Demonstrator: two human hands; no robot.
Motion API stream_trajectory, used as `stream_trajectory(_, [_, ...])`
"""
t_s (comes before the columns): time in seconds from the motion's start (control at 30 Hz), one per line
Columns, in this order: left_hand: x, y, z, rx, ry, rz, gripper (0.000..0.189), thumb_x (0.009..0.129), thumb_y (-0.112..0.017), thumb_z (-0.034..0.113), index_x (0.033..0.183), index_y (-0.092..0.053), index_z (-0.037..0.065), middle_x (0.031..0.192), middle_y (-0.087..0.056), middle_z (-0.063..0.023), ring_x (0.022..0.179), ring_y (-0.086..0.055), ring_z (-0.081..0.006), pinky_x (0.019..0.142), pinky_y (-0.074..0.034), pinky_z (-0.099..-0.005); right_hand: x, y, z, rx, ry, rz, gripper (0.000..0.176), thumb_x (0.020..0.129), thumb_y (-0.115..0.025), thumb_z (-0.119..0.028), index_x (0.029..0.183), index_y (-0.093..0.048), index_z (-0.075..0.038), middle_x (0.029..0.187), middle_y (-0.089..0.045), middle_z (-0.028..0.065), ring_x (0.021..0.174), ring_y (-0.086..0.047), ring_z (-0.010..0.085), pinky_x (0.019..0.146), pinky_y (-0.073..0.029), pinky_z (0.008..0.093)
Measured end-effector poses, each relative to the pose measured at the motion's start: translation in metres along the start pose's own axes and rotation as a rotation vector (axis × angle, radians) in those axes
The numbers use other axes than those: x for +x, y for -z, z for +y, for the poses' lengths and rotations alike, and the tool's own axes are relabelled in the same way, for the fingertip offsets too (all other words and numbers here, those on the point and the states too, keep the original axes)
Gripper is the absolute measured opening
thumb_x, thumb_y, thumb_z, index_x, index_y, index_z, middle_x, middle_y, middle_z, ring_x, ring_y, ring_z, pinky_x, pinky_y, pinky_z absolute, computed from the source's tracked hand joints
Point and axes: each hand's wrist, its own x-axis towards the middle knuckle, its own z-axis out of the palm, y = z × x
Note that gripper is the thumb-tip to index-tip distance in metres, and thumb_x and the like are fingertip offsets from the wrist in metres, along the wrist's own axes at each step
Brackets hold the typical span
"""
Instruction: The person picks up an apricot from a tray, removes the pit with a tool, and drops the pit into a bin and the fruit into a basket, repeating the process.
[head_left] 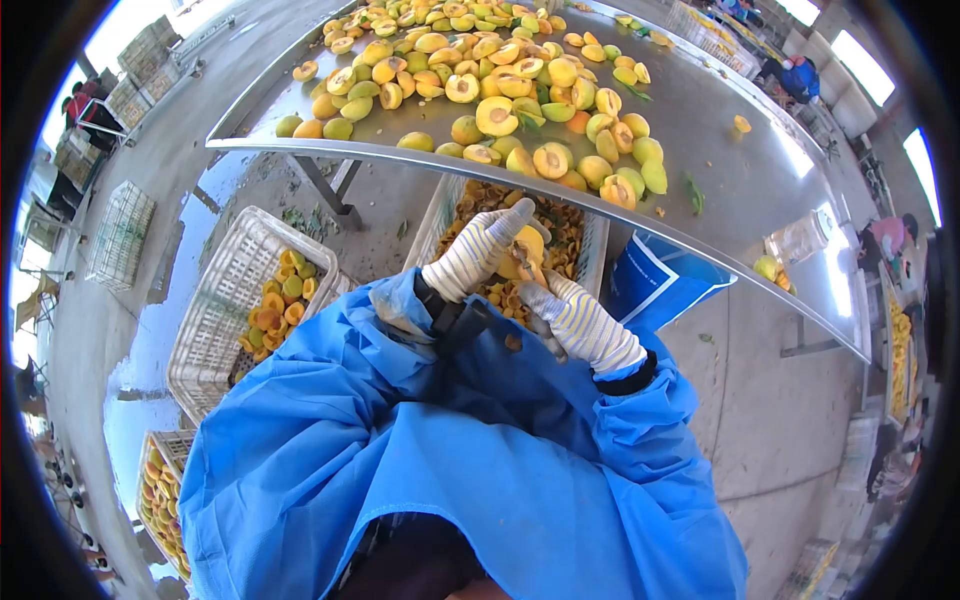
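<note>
In a striped work glove, my left hand (478, 248) closes its fingers round a cut yellow peach (527, 250), held up in front of my chest. My right hand (588, 325), gloved the same way, is closed at the lower side of this peach. Something brown shows between its fingertips and the flesh; whether it is the stone or a tool tip I cannot make out. Just below my hands a small brown piece (513, 342) shows against my blue apron. Beneath them stands a white crate (431, 222) holding brownish stones and peach scraps.
A metal table (370, 125) ahead bears many halved peaches (495, 115). At its right end lies a clear plastic container (798, 238). A blue bag (650, 280) hangs or stands beneath the edge. Crates (205, 330) with peach halves stand on the left. Other people work farther off.
</note>
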Motion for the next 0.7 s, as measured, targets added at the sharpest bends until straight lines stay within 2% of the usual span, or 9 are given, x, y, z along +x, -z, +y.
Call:
stream_trajectory(0.07, [0.001, 0.005, 0.001, -0.015, 0.080, -0.037, 0.066, 0.093, -0.051, 0.063, 0.099, -0.068, 0.000, 0.085, -0.069, -0.0085, 0.079, -0.066, -0.0148, 0.075, -0.053, -0.0268, 0.000, 0.005, 0.003, -0.053, 0.009, -0.049, 0.036, 0.098, -0.055, -0.045, 0.104, -0.054, -0.010, 0.060, -0.045, -0.0015, 0.037, -0.040, 0.0085, 0.032, -0.032, 0.0237])
stream_trajectory(0.1, [0.001, 0.006, 0.001, -0.023, 0.117, -0.056, 0.066, 0.093, -0.051, 0.063, 0.098, -0.068, 0.000, 0.085, -0.069, -0.0085, 0.078, -0.066, -0.0146, 0.075, -0.053, -0.0265, 0.000, 0.003, 0.004, 0.124, -0.045, -0.072, 0.036, 0.098, -0.055, -0.046, 0.102, -0.054, -0.011, 0.060, -0.045, -0.0015, 0.037, -0.039, 0.0081, 0.032, -0.031, 0.0231])
stream_trajectory(0.17, [0.001, 0.003, -0.003, 0.004, -0.051, 0.002, 0.065, 0.093, -0.052, 0.062, 0.104, -0.066, 0.000, 0.091, -0.068, -0.0088, 0.082, -0.066, -0.0147, 0.077, -0.053, -0.0275, 0.002, -0.003, 0.006, 0.468, -0.152, -0.118, 0.037, 0.097, -0.054, -0.049, 0.100, -0.055, -0.012, 0.059, -0.045, -0.0016, 0.036, -0.037, 0.0074, 0.032, -0.030, 0.0219])
stream_trajectory(0.23, [-0.001, -0.011, -0.005, -0.023, -0.212, 0.125, 0.065, 0.093, -0.052, 0.062, 0.107, -0.065, 0.000, 0.094, -0.068, -0.0090, 0.085, -0.065, -0.0150, 0.078, -0.054, -0.0285, 0.003, -0.009, 0.004, 0.638, -0.123, -0.226, 0.037, 0.097, -0.055, -0.050, 0.098, -0.056, -0.012, 0.059, -0.045, -0.0017, 0.036, -0.037, 0.0071, 0.032, -0.029, 0.0215])
stream_trajectory(0.27, [-0.002, -0.010, -0.004, -0.097, -0.191, 0.097, 0.067, 0.092, -0.053, 0.063, 0.111, -0.063, 0.000, 0.098, -0.067, -0.0101, 0.088, -0.065, -0.0161, 0.079, -0.054, -0.0300, 0.004, -0.010, 0.003, 0.723, -0.108, -0.281, 0.037, 0.097, -0.055, -0.050, 0.097, -0.056, -0.013, 0.058, -0.045, -0.0017, 0.035, -0.037, 0.0070, 0.032, -0.029, 0.0212])
stream_trajectory(0.37, [-0.001, -0.004, 0.011, -0.138, -0.108, -0.036, 0.071, 0.090, -0.053, 0.066, 0.110, -0.063, -0.001, 0.095, -0.067, -0.0110, 0.088, -0.065, -0.0169, 0.079, -0.054, -0.0299, 0.007, -0.007, 0.006, 0.821, -0.087, -0.392, 0.037, 0.097, -0.055, -0.049, 0.097, -0.057, -0.012, 0.056, -0.045, -0.0021, 0.035, -0.037, 0.0071, 0.032, -0.029, 0.0208])
stream_trajectory(0.4, [-0.004, -0.006, 0.016, -0.182, -0.087, -0.034, 0.063, 0.094, -0.051, 0.061, 0.108, -0.066, 0.000, 0.092, -0.066, -0.0072, 0.085, -0.062, -0.0121, 0.077, -0.050, -0.0261, 0.007, -0.007, 0.004, 0.832, -0.081, -0.397, 0.036, 0.097, -0.055, -0.049, 0.097, -0.057, -0.012, 0.056, -0.044, -0.0023, 0.035, -0.037, 0.0071, 0.032, -0.029, 0.0205])
stream_trajectory(0.63, [-0.012, -0.013, 0.023, -0.205, -0.151, -0.034, 0.064, 0.093, -0.054, 0.061, 0.112, -0.064, 0.001, 0.094, -0.067, -0.0077, 0.088, -0.064, -0.0143, 0.082, -0.052, -0.0295, 0.005, -0.010, 0.004, 0.883, -0.038, -0.481, 0.037, 0.098, -0.055, -0.048, 0.097, -0.058, -0.011, 0.054, -0.044, -0.0025, 0.033, -0.037, 0.0069, 0.031, -0.030, 0.0202])
stream_trajectory(0.7, [-0.008, -0.014, 0.015, -0.447, -0.089, -0.047, 0.062, 0.093, -0.055, 0.059, 0.112, -0.064, 0.001, 0.096, -0.067, -0.0079, 0.088, -0.064, -0.0144, 0.083, -0.053, -0.0298, 0.004, -0.010, 0.005, 0.913, -0.012, -0.523, 0.037, 0.097, -0.055, -0.048, 0.098, -0.058, -0.011, 0.054, -0.044, -0.0023, 0.033, -0.037, 0.0071, 0.031, -0.031, 0.0204])
